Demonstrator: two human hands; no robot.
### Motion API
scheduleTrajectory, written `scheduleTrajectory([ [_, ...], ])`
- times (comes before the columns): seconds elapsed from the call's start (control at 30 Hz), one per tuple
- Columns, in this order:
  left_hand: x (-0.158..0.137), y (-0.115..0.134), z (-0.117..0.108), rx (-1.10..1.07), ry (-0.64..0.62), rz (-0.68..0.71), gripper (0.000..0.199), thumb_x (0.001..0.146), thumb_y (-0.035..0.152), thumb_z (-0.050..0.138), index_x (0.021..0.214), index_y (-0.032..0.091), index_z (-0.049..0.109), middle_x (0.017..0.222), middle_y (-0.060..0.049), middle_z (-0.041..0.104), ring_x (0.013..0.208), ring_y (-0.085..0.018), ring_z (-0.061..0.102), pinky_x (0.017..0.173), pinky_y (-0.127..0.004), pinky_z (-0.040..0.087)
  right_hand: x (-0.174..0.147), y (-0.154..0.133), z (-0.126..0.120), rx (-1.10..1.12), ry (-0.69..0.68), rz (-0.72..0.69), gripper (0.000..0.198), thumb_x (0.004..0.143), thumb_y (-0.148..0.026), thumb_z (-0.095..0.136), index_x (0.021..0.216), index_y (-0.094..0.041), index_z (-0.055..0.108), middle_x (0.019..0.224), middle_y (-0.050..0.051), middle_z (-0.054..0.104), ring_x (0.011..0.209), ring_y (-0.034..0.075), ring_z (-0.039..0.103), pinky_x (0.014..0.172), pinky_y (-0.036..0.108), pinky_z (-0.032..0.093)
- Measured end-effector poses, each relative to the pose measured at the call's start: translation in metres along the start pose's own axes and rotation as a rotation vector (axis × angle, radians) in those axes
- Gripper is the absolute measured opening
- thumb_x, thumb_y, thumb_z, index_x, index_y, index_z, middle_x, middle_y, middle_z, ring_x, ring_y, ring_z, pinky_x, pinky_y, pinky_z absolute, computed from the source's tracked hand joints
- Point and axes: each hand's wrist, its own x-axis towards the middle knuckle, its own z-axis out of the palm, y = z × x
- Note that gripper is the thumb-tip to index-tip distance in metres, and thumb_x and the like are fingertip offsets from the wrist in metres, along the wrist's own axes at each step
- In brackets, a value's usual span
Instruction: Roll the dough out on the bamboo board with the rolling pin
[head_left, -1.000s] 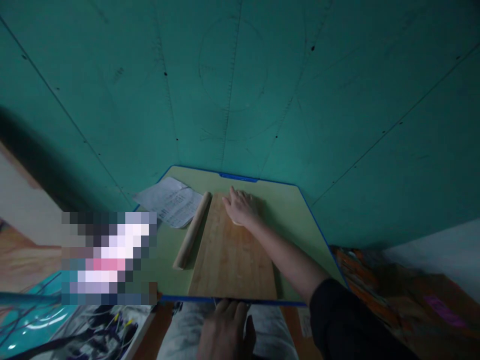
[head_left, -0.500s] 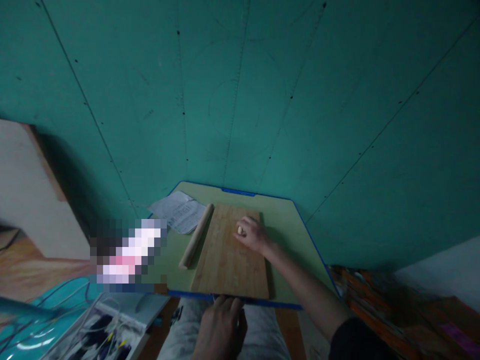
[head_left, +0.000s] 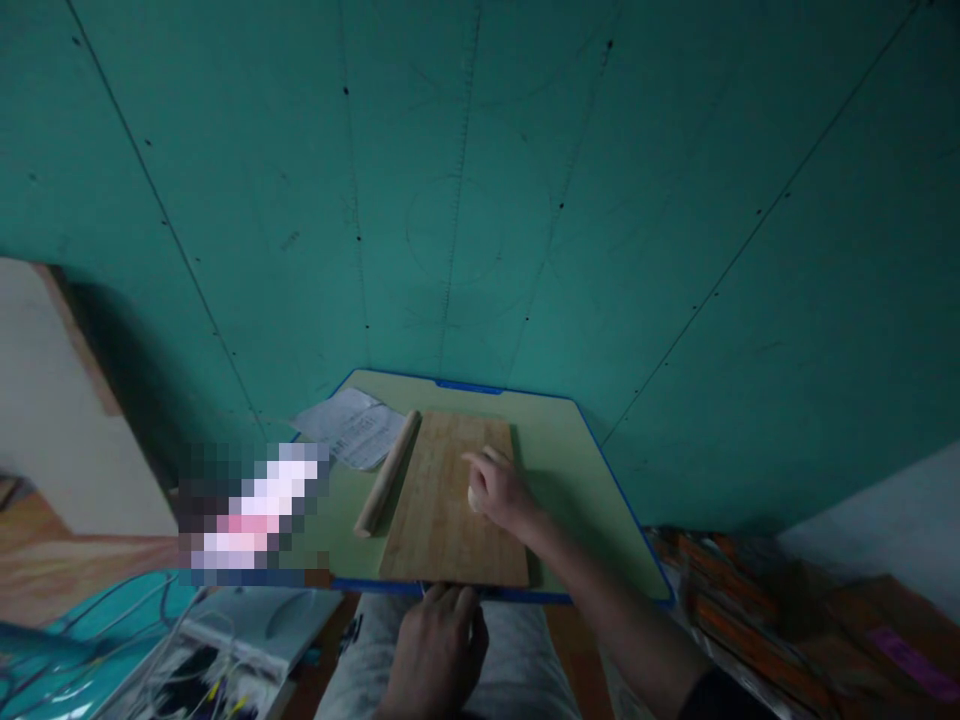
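My right hand (head_left: pixel 501 492) rests on the right half of a wooden cutting board (head_left: pixel 435 530), its index finger pointing left and the other fingers curled. A small pale lump (head_left: pixel 473 499), like a piece of dough, shows at the edge of this hand, partly covered by it. My left hand (head_left: pixel 441 640) is closed at the table's near edge, above my lap; a thin light thing shows by its fingertips, too small to name. A wooden rolling pin (head_left: pixel 386 475) lies along the left side of the board, apart from both hands.
The small table (head_left: pixel 555 415) has a blue rim and stands against a green wall (head_left: pixel 480 200). A printed grey-white sheet (head_left: pixel 360 425) lies at its back left. Cables and a box (head_left: pixel 262 620) are at lower left, cartons (head_left: pixel 855 620) at lower right.
My right hand has come slightly nearer to me and turned, its index finger now stretched out to the left. The view has shifted a little; my left hand stays at the table edge.
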Motion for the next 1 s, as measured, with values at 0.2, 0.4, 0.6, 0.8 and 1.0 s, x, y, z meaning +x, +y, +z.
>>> scheduleTrajectory([
  [0.2, -0.004, -0.001, 0.012, 0.014, 0.050, -0.019, 0.017, 0.080, 0.007, 0.055, 0.072, 0.022, 0.057, 0.067, 0.000, 0.067, 0.068, -0.018, 0.066, 0.058, -0.025, 0.046, -0.025, -0.022, 0.003, -0.107, -0.094, -0.115, 0.036, 0.099, -0.030, 0.051, 0.130, -0.017, 0.064, 0.126, 0.012, 0.069, 0.129, 0.027, 0.054, 0.110, 0.044, 0.041],
  [0.4, -0.001, 0.004, -0.002, -0.030, 0.042, 0.004, 0.019, 0.077, 0.005, 0.054, 0.072, 0.023, 0.054, 0.066, 0.001, 0.067, 0.064, -0.017, 0.065, 0.054, -0.025, 0.045, -0.016, -0.028, 0.009, -0.163, -0.145, -0.002, 0.067, 0.096, -0.056, 0.051, 0.147, -0.013, 0.049, 0.157, 0.020, 0.038, 0.150, 0.038, 0.024, 0.121, 0.060, 0.015],
  [0.6, -0.005, 0.003, -0.002, -0.098, 0.002, -0.001, 0.018, 0.078, 0.007, 0.054, 0.081, 0.025, 0.058, 0.072, 0.001, 0.069, 0.068, -0.017, 0.066, 0.055, -0.025, 0.045, 0.044, -0.008, 0.034, -0.170, -0.238, 0.172, 0.073, 0.096, -0.065, 0.041, 0.148, -0.013, 0.046, 0.157, 0.021, 0.039, 0.149, 0.036, 0.026, 0.120, 0.059, 0.013],
  [0.8, -0.007, 0.003, 0.005, -0.107, 0.042, -0.026, 0.020, 0.075, 0.006, 0.052, 0.078, 0.025, 0.057, 0.068, 0.001, 0.066, 0.065, -0.018, 0.064, 0.054, -0.026, 0.045, 0.095, 0.025, 0.054, -0.075, -0.097, 0.320, 0.042, 0.100, -0.046, 0.044, 0.117, -0.016, 0.068, 0.124, 0.017, 0.066, 0.121, 0.030, 0.056, 0.104, 0.048, 0.037],
  [1.0, -0.003, 0.001, 0.004, -0.017, 0.065, 0.009, 0.021, 0.079, 0.004, 0.052, 0.073, 0.024, 0.054, 0.067, 0.000, 0.065, 0.064, -0.016, 0.064, 0.053, -0.025, 0.043, 0.092, 0.027, 0.043, -0.003, 0.009, 0.189, 0.032, 0.100, -0.021, 0.040, 0.094, -0.018, 0.071, 0.106, 0.010, 0.071, 0.104, 0.020, 0.061, 0.094, 0.035, 0.043],
])
